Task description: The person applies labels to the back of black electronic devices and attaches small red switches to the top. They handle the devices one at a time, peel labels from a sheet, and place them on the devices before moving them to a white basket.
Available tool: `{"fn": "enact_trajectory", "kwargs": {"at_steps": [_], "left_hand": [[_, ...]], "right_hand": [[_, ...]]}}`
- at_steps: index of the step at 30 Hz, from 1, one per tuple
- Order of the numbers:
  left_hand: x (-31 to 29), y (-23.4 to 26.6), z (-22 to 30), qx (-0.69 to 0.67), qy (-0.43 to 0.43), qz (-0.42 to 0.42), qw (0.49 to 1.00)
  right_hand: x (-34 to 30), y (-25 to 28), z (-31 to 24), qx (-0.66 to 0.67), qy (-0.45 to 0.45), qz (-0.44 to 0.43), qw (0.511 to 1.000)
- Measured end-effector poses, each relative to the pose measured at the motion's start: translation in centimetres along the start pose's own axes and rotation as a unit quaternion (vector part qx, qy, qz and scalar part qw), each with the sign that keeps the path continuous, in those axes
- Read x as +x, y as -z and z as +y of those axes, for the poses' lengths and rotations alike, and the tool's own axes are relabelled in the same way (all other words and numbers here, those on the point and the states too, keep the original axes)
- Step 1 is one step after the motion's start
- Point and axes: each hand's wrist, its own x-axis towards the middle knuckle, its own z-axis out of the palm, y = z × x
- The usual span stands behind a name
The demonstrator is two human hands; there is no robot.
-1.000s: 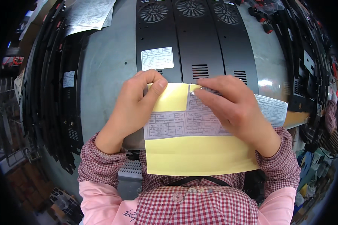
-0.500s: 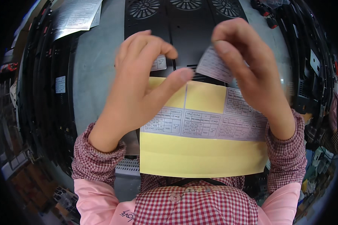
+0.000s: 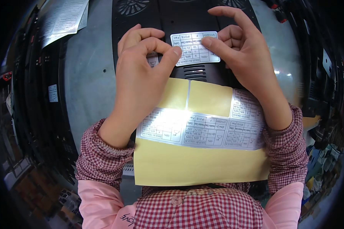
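A white rectangular label [image 3: 195, 49] with printed tables is spread between my two hands, over the black metal panel [image 3: 172, 19]. My left hand [image 3: 141, 65] pinches its left edge between thumb and forefinger. The right thumb lies on the label's right part while my right hand [image 3: 244, 53] has its forefinger raised and its other fingers curled in. Whether the label touches the panel, I cannot tell. Behind my left fingers a second label [image 3: 153, 60] shows in part on the panel. Nearer me lies a yellow backing sheet [image 3: 202, 164] with several more labels across it.
Round fan grilles [image 3: 132, 7] mark the panel's far end, and a slotted vent [image 3: 195, 72] sits near the sheet. Printed sheets [image 3: 67, 19] lie on the grey table [image 3: 91, 57] at the far left. Stacked black panels [image 3: 55, 126] stand along the left side.
The label, tilted in my right hand before, is now turned flat toward view and held at both sides. My left hand has closed on its edge. The backing sheet has shifted slightly left.
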Motion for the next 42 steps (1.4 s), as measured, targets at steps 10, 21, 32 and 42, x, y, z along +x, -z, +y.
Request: {"fn": "enact_trajectory", "kwargs": {"at_steps": [10,21,32,42], "left_hand": [[0.0,-0.3,0.3,0.056,-0.01,0.009,0.998],[0.0,-0.5,0.4,0.079,-0.012,0.021,0.997],[0.1,-0.7,0.6,0.074,-0.002,0.017,0.997],[0.1,-0.8,0.5,0.091,-0.011,0.02,0.996]], "right_hand": [[-0.1,-0.6,-2.2,-0.054,-0.027,0.026,0.998],[0.1,-0.4,-2.1,-0.038,-0.038,0.018,0.998],[-0.4,-1.1,-2.3,-0.124,0.024,0.046,0.991],[-0.3,-1.0,-2.4,-0.128,0.026,0.046,0.99]]}}
